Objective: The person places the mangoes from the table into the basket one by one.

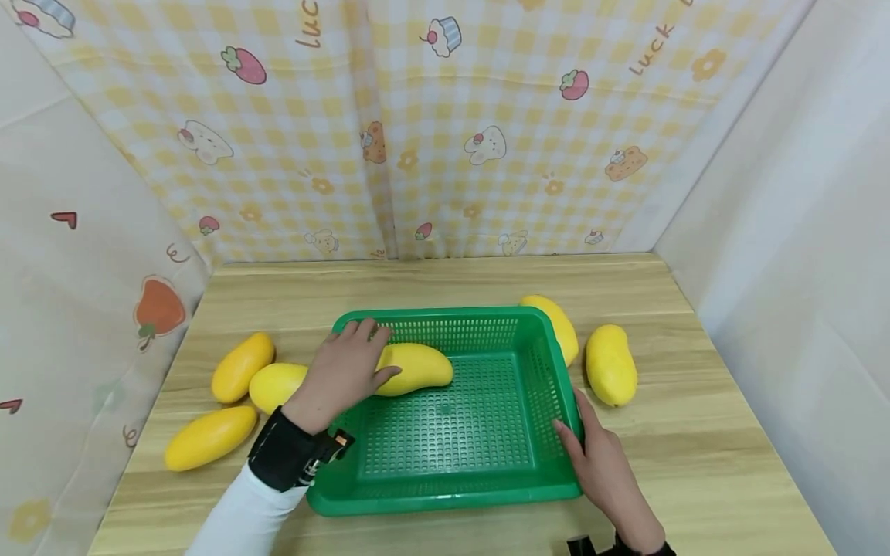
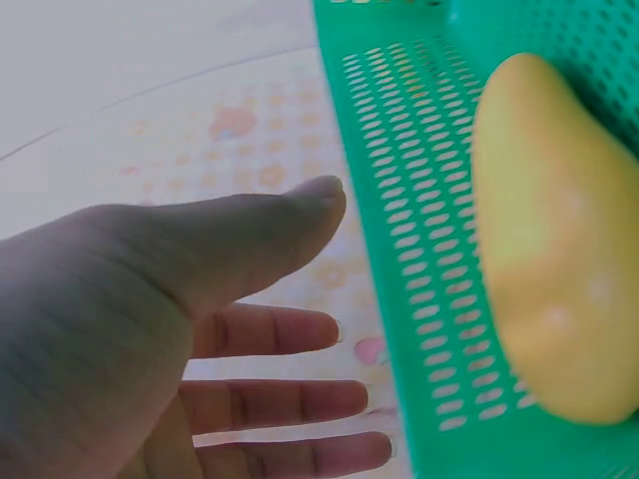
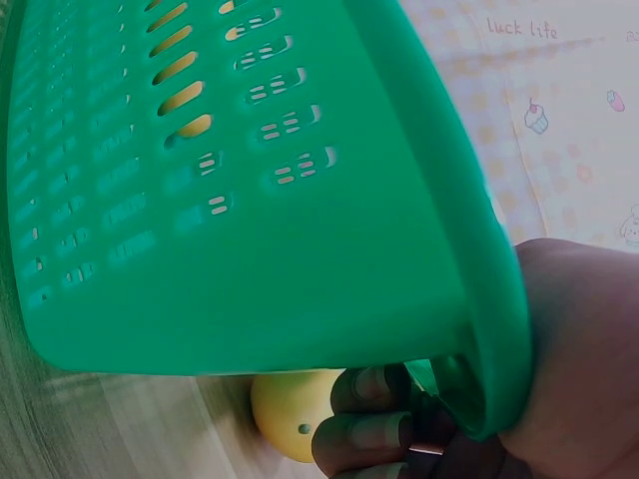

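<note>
A yellow mango (image 1: 417,369) lies inside the green plastic basket (image 1: 452,432), near its left end. My left hand (image 1: 344,371) is over the basket's left side by this mango. In the left wrist view, its thumb and fingers are stretched out and hold nothing, with a gap to the mango (image 2: 554,249). My right hand (image 1: 605,463) grips the right rim of the basket, thumb over the edge. The right wrist view shows its fingers (image 3: 364,431) curled under the rim.
On the wooden table (image 1: 695,463), three mangoes lie left of the basket, including one mango (image 1: 208,438) nearest the front. Two more sit on the right, one mango (image 1: 612,364) apart and another mango (image 1: 559,328) against the basket's back corner. A patterned curtain (image 1: 431,154) hangs behind.
</note>
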Action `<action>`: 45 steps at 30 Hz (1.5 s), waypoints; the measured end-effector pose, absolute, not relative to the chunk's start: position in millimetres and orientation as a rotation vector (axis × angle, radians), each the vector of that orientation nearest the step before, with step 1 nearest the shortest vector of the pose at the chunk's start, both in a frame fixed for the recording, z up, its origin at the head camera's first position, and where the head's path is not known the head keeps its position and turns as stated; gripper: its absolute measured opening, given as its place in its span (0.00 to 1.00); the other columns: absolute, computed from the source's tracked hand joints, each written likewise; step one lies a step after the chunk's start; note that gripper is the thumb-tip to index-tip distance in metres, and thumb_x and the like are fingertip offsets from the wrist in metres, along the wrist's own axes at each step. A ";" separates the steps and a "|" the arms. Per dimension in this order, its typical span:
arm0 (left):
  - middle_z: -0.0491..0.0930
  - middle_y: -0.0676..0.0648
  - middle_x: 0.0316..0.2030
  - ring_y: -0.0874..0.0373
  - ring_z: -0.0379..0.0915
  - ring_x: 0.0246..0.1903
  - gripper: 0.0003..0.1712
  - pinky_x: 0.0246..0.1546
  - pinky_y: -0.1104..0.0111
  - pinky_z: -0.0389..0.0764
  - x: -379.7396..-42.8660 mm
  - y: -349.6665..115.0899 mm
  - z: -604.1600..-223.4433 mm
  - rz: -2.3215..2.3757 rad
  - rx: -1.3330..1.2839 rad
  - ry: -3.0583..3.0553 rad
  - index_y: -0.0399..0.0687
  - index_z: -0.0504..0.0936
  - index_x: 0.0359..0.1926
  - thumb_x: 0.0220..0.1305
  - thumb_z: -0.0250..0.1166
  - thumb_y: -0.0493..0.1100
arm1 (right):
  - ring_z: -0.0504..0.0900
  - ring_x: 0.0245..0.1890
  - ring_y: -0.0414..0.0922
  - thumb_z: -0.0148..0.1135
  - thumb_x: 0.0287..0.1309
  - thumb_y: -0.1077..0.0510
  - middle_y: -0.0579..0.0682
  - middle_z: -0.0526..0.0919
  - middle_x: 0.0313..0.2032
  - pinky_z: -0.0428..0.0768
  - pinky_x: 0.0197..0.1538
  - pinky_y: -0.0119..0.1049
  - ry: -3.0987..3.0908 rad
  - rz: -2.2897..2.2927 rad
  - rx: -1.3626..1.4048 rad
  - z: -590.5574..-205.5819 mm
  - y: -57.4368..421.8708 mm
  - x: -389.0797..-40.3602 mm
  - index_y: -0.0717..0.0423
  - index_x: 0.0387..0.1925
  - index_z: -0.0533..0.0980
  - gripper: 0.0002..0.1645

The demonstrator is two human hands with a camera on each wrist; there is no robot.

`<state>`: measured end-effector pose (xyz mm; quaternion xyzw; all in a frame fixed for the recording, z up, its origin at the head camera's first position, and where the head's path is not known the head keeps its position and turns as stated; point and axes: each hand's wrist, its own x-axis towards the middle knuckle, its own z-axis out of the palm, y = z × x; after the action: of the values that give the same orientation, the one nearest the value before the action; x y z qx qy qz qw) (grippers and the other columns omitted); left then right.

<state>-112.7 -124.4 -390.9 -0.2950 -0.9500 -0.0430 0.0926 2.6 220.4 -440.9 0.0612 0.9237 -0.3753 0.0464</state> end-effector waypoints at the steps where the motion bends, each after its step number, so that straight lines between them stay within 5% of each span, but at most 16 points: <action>1: 0.75 0.37 0.46 0.43 0.72 0.45 0.32 0.39 0.53 0.78 -111.7 -127.6 -387.7 -0.149 -0.864 -2.825 0.38 0.76 0.54 0.57 0.69 0.57 | 0.82 0.34 0.48 0.52 0.70 0.51 0.63 0.81 0.43 0.81 0.33 0.42 2.823 -1.147 0.183 -441.1 220.2 2.2 0.60 0.71 0.52 0.36; 19: 0.76 0.35 0.44 0.38 0.72 0.42 0.23 0.31 0.48 0.76 -86.5 -201.0 -393.8 -0.390 -0.549 -2.684 0.35 0.76 0.51 0.57 0.69 0.43 | 0.82 0.36 0.48 0.52 0.70 0.53 0.62 0.80 0.44 0.81 0.34 0.43 2.812 -1.135 0.170 -441.7 220.6 2.2 0.59 0.71 0.51 0.36; 45: 0.73 0.28 0.37 0.35 0.71 0.33 0.24 0.24 0.47 0.75 -53.8 -264.9 -436.8 -0.474 -0.074 -2.879 0.26 0.76 0.45 0.55 0.71 0.43 | 0.81 0.36 0.47 0.52 0.70 0.54 0.63 0.80 0.46 0.81 0.35 0.43 2.804 -1.124 0.199 -445.3 222.3 1.3 0.58 0.72 0.51 0.36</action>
<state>-53.8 -264.9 -436.8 -0.0253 -0.9803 -0.1614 0.1111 1.3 222.3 -445.3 0.0658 0.9247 -0.3706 0.0572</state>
